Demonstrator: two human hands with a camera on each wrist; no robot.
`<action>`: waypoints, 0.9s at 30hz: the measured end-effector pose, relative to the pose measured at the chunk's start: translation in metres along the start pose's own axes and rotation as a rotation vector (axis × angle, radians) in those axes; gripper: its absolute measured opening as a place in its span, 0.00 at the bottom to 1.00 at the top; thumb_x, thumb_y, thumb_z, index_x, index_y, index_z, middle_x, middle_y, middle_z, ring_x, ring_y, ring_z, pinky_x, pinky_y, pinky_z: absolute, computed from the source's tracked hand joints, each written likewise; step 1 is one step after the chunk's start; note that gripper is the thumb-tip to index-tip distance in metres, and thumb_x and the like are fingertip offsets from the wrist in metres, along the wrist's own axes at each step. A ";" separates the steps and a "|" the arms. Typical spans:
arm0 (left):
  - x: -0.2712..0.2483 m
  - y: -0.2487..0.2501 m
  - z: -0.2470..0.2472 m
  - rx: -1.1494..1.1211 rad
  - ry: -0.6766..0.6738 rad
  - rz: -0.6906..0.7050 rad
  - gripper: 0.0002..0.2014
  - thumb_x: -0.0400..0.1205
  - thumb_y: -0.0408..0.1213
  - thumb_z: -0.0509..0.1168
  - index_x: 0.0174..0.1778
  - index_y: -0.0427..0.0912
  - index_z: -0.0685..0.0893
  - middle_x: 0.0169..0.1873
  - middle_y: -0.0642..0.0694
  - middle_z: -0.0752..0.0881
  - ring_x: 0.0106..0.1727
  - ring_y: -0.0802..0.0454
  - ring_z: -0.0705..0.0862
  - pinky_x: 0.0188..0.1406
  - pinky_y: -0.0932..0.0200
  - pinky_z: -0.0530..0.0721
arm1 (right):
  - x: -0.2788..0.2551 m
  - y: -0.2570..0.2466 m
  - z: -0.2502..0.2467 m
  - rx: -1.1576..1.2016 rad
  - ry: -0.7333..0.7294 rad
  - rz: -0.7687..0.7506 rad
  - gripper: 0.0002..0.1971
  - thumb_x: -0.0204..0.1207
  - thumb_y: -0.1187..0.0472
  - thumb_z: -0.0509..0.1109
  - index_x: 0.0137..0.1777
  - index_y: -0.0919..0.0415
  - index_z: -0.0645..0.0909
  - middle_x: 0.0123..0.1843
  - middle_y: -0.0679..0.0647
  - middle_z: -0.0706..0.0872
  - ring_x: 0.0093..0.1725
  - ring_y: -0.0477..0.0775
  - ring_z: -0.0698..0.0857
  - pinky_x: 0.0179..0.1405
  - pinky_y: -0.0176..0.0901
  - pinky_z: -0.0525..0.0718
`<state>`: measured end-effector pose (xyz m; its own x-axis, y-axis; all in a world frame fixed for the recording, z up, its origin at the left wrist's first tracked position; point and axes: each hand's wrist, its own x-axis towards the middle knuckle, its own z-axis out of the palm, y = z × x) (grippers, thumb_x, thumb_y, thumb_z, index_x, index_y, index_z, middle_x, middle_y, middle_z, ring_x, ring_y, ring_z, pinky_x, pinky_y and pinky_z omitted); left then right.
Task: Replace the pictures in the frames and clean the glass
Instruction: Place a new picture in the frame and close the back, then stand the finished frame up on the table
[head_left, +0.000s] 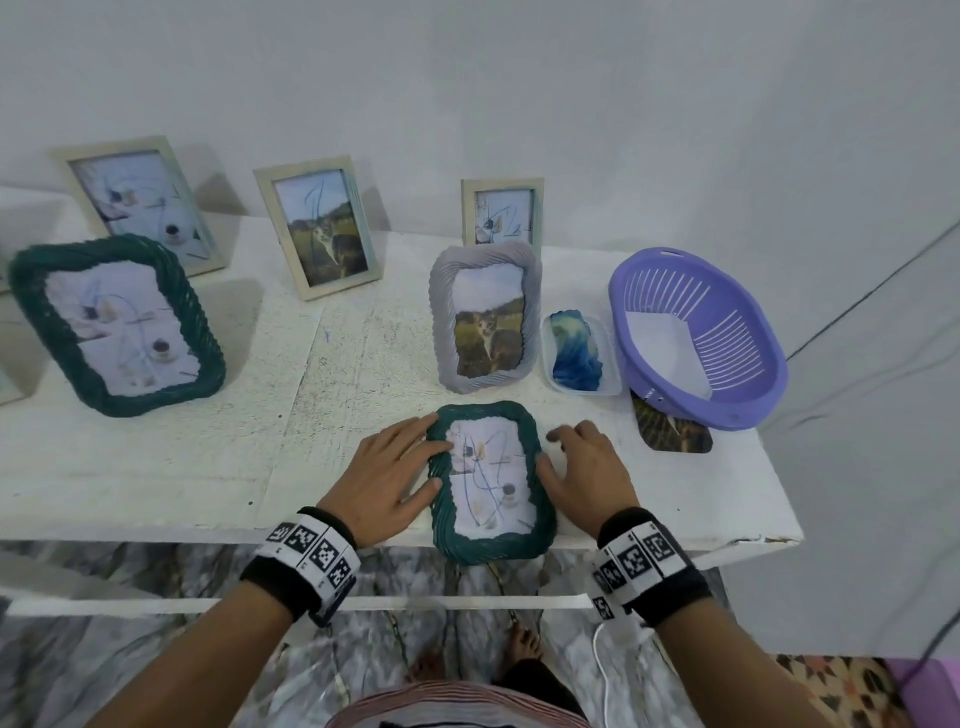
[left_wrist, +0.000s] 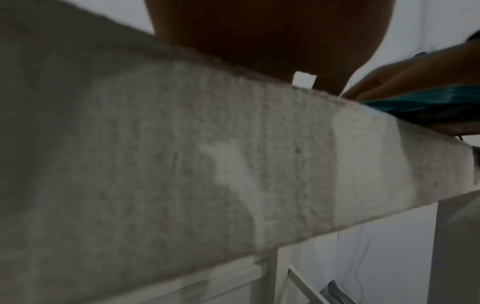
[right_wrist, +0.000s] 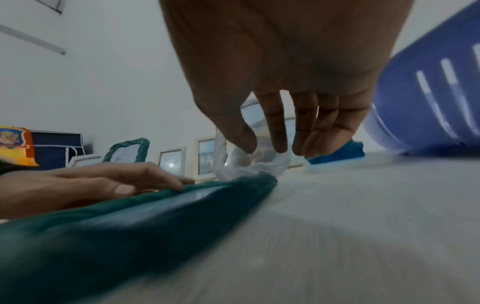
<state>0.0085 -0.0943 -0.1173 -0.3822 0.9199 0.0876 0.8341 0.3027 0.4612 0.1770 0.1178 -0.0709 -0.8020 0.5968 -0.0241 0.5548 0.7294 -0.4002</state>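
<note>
The small green frame (head_left: 491, 480) lies face up at the near edge of the white table (head_left: 156, 457), its lower end jutting a little past that edge. On its left rim rests the left hand (head_left: 387, 478), fingers straight and slightly spread, tips touching the twisted border. The right hand (head_left: 589, 470) hangs just to the frame's right; the right wrist view shows its fingers relaxed, pointing down and holding nothing, the thumb close to the rim, though contact cannot be confirmed.

Blue scribbles mark the glass, so this frame looks neither cleaned nor reloaded. Just beyond it a grey frame (head_left: 485, 317) stands showing a cat photo with clear glass, probably the one finished piece. To the left of the small green frame, a large green frame (head_left: 117, 325) and, farther back, two pale wooden frames (head_left: 140, 202) (head_left: 319, 226) carry scribbles too, as does a smaller one (head_left: 501, 213) behind the grey frame. Most of the work seems left.

To the right of the small green frame sit a clear tub with a blue cloth (head_left: 574, 351), a purple basket (head_left: 696, 338) holding white paper, and a loose photo (head_left: 670, 431) partly under the basket.

The tabletop is rough and painted white, against a plain pale wall; marbled floor shows below.
</note>
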 end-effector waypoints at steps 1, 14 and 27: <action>0.000 -0.002 0.001 0.004 -0.002 -0.002 0.24 0.86 0.57 0.51 0.77 0.56 0.72 0.83 0.52 0.64 0.81 0.49 0.64 0.74 0.46 0.66 | 0.010 -0.001 -0.006 -0.017 0.034 -0.020 0.18 0.79 0.53 0.66 0.65 0.62 0.79 0.59 0.61 0.79 0.60 0.63 0.78 0.56 0.54 0.79; 0.000 -0.004 0.006 0.071 0.060 0.031 0.24 0.86 0.56 0.52 0.79 0.57 0.72 0.82 0.51 0.67 0.80 0.48 0.65 0.74 0.50 0.60 | 0.145 -0.005 -0.025 -0.326 -0.008 0.122 0.22 0.82 0.55 0.60 0.74 0.61 0.67 0.71 0.68 0.69 0.65 0.72 0.74 0.62 0.58 0.75; 0.002 -0.004 0.006 0.162 0.032 0.034 0.26 0.86 0.55 0.50 0.81 0.55 0.69 0.81 0.47 0.67 0.78 0.45 0.68 0.75 0.43 0.63 | 0.095 -0.016 -0.035 -0.069 0.060 0.052 0.19 0.78 0.68 0.61 0.69 0.63 0.73 0.60 0.67 0.74 0.51 0.70 0.80 0.47 0.50 0.75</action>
<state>0.0071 -0.0921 -0.1240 -0.3635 0.9225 0.1301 0.8988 0.3105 0.3093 0.0998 0.1744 -0.0349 -0.7583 0.6518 0.0130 0.6107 0.7172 -0.3355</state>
